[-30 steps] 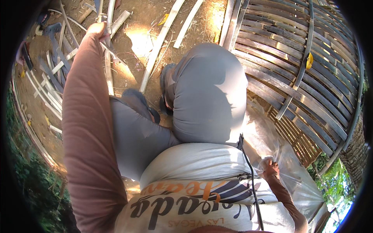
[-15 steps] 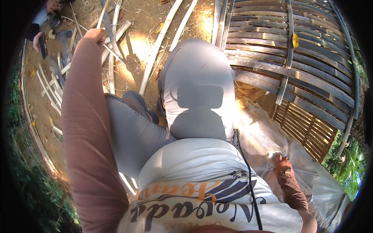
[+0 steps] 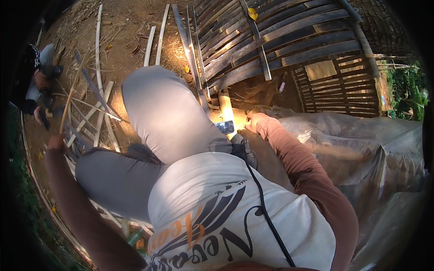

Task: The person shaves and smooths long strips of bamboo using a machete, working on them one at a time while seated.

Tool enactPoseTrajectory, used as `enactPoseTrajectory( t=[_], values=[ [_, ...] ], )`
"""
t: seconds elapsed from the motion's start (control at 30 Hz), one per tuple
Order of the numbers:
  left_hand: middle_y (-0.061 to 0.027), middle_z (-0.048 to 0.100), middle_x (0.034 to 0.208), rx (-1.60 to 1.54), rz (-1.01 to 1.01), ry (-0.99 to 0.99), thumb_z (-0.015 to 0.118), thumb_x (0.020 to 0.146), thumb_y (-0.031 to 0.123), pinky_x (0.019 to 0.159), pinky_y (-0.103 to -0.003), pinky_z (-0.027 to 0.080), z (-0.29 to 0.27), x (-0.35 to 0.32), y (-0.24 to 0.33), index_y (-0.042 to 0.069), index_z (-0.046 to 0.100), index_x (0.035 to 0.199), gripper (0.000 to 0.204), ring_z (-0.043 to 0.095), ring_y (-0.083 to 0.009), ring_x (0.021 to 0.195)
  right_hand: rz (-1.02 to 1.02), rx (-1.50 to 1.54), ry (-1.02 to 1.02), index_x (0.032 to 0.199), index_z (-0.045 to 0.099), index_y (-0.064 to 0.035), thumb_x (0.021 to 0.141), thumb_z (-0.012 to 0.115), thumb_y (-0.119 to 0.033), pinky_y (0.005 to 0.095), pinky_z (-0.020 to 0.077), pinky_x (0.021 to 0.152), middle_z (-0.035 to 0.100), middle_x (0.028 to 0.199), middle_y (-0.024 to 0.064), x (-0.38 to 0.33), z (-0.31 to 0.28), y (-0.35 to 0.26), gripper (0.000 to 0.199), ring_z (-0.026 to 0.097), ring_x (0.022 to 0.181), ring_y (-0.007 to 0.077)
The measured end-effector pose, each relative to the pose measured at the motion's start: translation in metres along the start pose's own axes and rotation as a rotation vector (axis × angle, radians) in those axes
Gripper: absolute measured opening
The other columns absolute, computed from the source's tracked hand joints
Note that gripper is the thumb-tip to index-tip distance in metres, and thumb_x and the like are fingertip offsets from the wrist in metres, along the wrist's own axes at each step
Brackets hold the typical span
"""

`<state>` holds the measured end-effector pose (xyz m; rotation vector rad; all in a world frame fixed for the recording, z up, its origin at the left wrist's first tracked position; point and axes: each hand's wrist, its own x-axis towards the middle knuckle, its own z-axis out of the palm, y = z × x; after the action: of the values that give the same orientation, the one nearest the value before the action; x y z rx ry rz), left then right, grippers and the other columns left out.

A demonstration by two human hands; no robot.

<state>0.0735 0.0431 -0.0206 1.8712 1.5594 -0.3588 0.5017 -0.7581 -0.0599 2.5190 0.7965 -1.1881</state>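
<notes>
head view: the left hand (image 3: 56,142) reaches among loose bamboo strips (image 3: 97,113), grip unclear, while the right hand (image 3: 257,121), fingers curled, rests by a dark phone (image 3: 224,127) on the ground, where a careless knee could crush it.

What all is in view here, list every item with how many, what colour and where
bamboo strips: many, pale, on the dirt at left
woven bamboo panel: one, brown, top centre
lattice panel: one, brown, upper right
plastic sheet: one, clear, right
phone: one, dark, by the right knee
yellow scrap: one, on the woven panel
cable: one, black, across the shirt
another person: one, crouched, far left
left hand: at the strips
right hand: beside the phone
</notes>
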Motion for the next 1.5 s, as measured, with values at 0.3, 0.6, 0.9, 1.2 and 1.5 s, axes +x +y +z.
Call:
enactPoseTrajectory(
  t=[0.3,0.6,0.9,1.2,1.5],
  values=[
    [-0.0116,0.057,0.063,0.046,-0.019,0.149,0.063,0.096,0.058,0.052,-0.039,0.051,0.012,-0.148,-0.002,-0.005,0.066,0.093,0.063,0.060,-0.0206,0.053,0.018,0.075,-0.349,0.118,0.075,-0.0061,0.091,0.067,-0.041,0.0460,0.0541,0.100,0.072,0.121,0.0206,0.183,0.209,0.032,0.045,0.069,0.113,0.0388],
    [-0.0133,0.057,0.081,0.072,-0.126,0.113,0.061,0.099,0.054,0.059,-0.042,0.062,0.007,-0.195,0.034,-0.009,0.063,0.115,0.065,0.061,-0.0251,0.063,-0.051,0.082,-0.190,0.116,0.076,-0.0068,0.090,0.069,-0.042,0.0470,0.0551,0.097,0.073,0.119,0.0203,0.191,0.176,-0.024,0.044,0.069,0.110,0.0395],
    [-0.0111,0.055,0.067,0.230,-0.055,0.029,0.059,0.095,0.056,0.050,-0.040,0.053,0.006,-0.183,0.005,0.004,0.070,0.109,0.054,0.059,-0.0229,0.056,-0.092,0.105,-0.071,0.115,0.075,-0.0076,0.089,0.070,-0.043,0.0476,0.0555,0.096,0.073,0.117,0.0207,0.197,0.107,-0.051,0.044,0.070,0.109,0.0397],
    [-0.0021,0.055,0.064,-0.083,-0.061,-0.011,0.048,0.103,0.049,0.050,-0.033,0.041,0.041,-0.226,0.100,0.002,0.075,0.097,0.054,0.048,-0.0146,0.051,-0.273,0.754,0.076,0.095,0.077,-0.0064,0.094,0.070,-0.020,0.0305,0.0554,0.074,0.075,0.085,0.0028,0.269,0.105,-0.051,0.016,0.069,0.077,0.0154],
    [-0.0201,0.076,0.097,-0.423,0.221,-0.414,0.037,0.102,0.019,0.064,-0.033,0.064,0.135,-0.276,0.139,-0.014,0.053,0.126,0.044,0.078,-0.0248,0.082,-0.697,0.981,-0.051,0.124,0.062,0.0001,0.105,0.060,-0.015,0.0215,0.0502,0.064,0.073,0.107,0.0112,0.195,-0.144,-0.268,0.024,0.065,0.077,0.0107]
  ],
)
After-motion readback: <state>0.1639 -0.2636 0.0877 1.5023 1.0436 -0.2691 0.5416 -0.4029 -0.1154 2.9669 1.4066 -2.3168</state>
